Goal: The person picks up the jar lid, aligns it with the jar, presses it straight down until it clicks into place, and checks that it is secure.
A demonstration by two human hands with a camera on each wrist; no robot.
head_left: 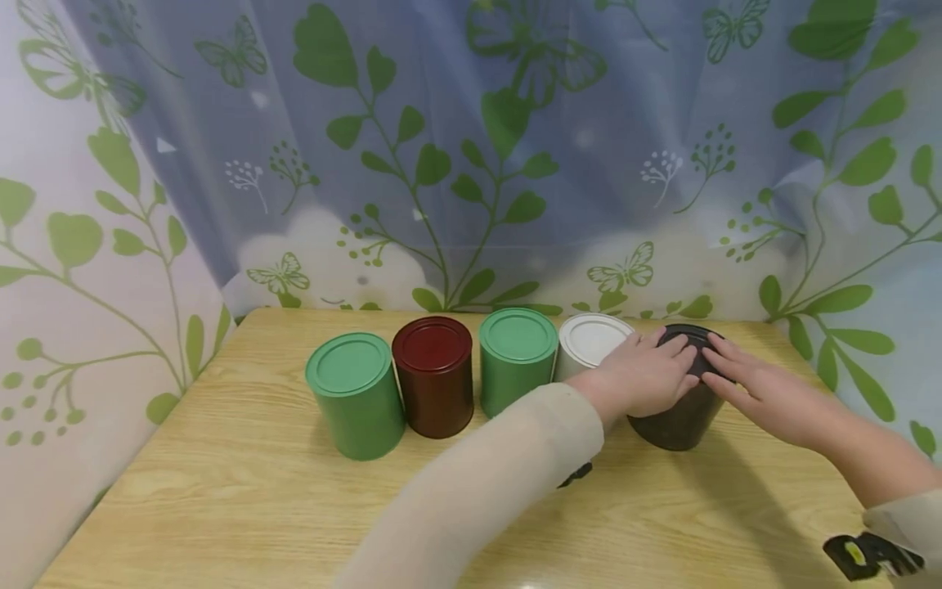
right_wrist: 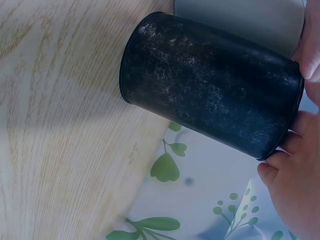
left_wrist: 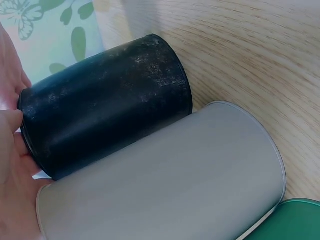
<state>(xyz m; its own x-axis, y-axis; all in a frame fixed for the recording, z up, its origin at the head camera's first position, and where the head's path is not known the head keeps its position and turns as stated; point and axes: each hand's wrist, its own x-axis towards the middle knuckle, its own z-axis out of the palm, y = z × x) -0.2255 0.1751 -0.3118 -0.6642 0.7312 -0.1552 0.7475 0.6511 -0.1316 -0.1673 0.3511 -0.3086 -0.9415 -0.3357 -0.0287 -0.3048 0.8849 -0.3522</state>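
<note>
At the right end of a row of cans stands a black can [head_left: 677, 421], upright on the table, its surface scuffed in the wrist views. My left hand [head_left: 648, 372] reaches across the white can [head_left: 591, 339] and lays its extended fingers on the black can's top, at the left side. From the right, my right hand [head_left: 773, 397] touches the same top with fairly straight, spread fingers. Fingertips [right_wrist: 277, 159] show right at the rim in the right wrist view. Between the hands part of the black lid is visible. The white can stands close beside the black one, partly hidden by my left hand.
Left of the white can stand a green can [head_left: 518, 364], a dark red can [head_left: 436, 384] and another green can [head_left: 358, 401]. All are on the wooden table [head_left: 243, 491]. A leaf-patterned curtain [head_left: 412, 204] hangs behind it and at both sides.
</note>
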